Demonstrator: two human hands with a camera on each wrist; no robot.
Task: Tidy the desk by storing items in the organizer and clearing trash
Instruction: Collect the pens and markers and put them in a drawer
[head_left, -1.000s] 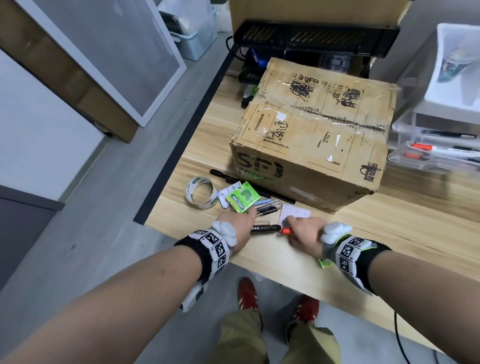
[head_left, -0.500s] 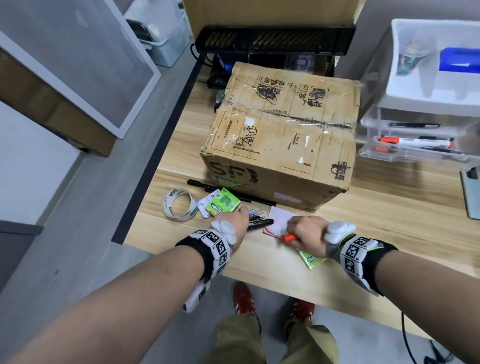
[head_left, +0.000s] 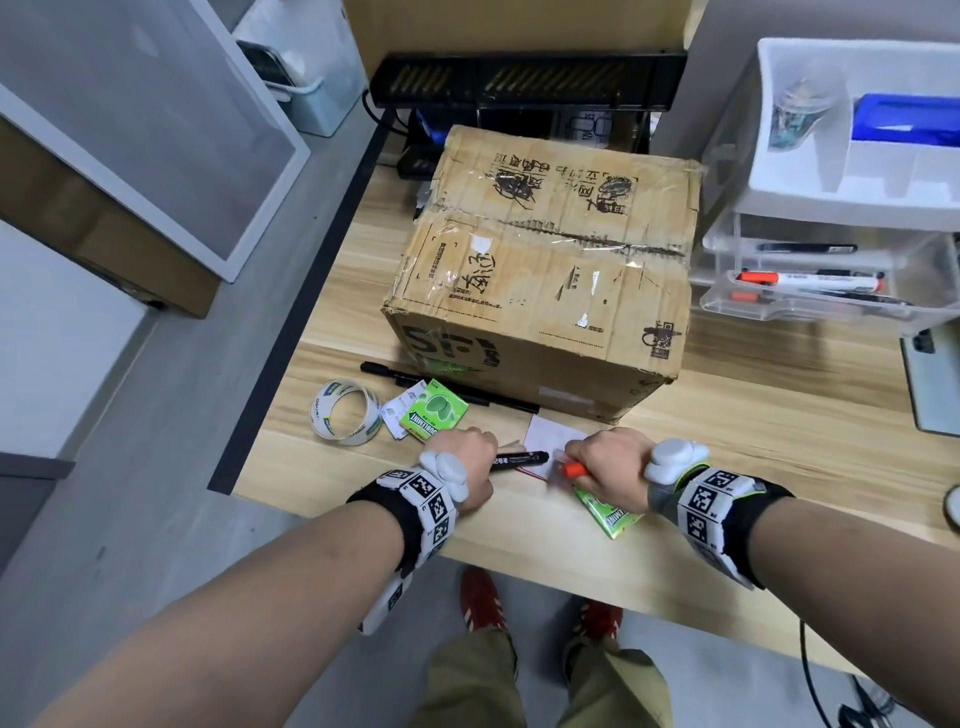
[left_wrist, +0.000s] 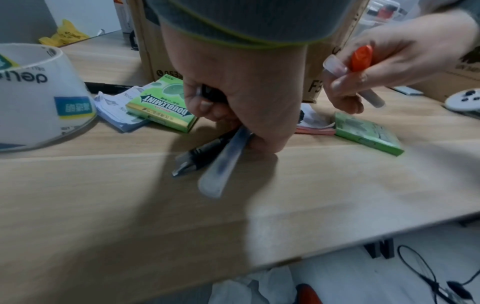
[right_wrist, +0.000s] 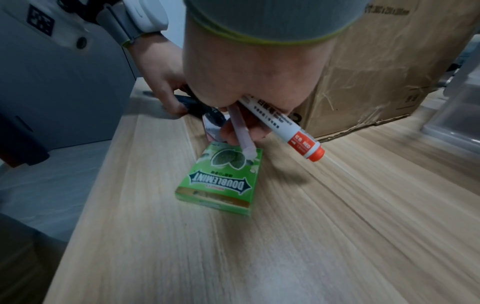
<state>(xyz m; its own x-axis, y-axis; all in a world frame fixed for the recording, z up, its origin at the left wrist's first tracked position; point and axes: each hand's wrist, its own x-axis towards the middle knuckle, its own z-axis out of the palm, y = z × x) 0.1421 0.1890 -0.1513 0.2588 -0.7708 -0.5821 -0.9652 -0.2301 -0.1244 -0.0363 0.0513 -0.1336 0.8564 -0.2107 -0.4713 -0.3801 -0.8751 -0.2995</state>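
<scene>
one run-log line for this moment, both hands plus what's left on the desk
left hand: grips black marker and pens | right hand: grips red-capped white marker | green gum box: on wooden desk | stage: gathering pens

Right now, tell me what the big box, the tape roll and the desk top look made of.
Big box: brown corrugated cardboard, matte, creased, torn at the edges, with glossy clear tape strips.
Tape roll: clear glossy plastic tape, probably on a printed card core.
Desk top: pale wood-grain boards, satin; real wood or laminate, cannot tell.

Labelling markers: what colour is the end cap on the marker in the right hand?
Orange-red, on a white barrel; right wrist view shows it best.
</scene>
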